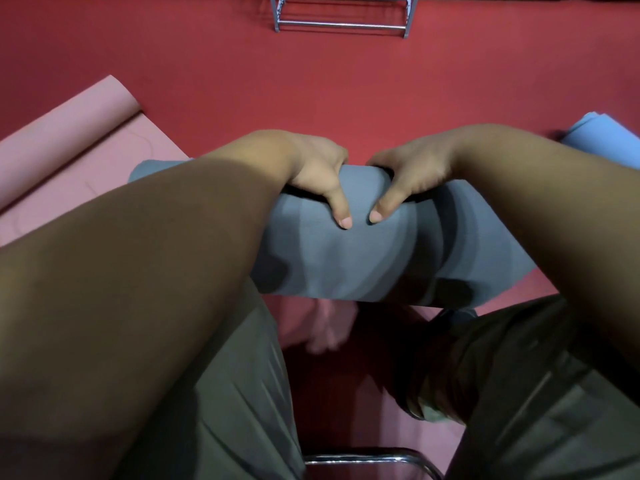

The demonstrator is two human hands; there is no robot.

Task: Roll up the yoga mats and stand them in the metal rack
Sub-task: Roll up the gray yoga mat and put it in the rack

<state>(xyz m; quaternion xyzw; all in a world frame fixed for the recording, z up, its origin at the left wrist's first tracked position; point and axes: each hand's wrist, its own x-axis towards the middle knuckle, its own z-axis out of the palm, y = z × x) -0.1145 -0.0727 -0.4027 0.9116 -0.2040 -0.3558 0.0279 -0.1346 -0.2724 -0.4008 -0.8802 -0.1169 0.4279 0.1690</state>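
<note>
A grey yoga mat (363, 258), rolled into a thick cylinder, lies crosswise in front of me over my knees. My left hand (318, 171) and my right hand (412, 171) both grip its top side by side, fingers curled over the far side and thumbs pressed on the near side. The metal rack (343, 26) stands on the red floor at the top centre, well beyond the roll. A pink mat (79, 147), partly rolled at its far end, lies at the left. A blue mat (602, 140) shows at the right edge behind my forearm.
Red carpet (311, 84) covers the floor between the grey roll and the rack. My legs in olive trousers (235, 393) fill the lower view. A chrome tube (374, 459) curves at the bottom edge.
</note>
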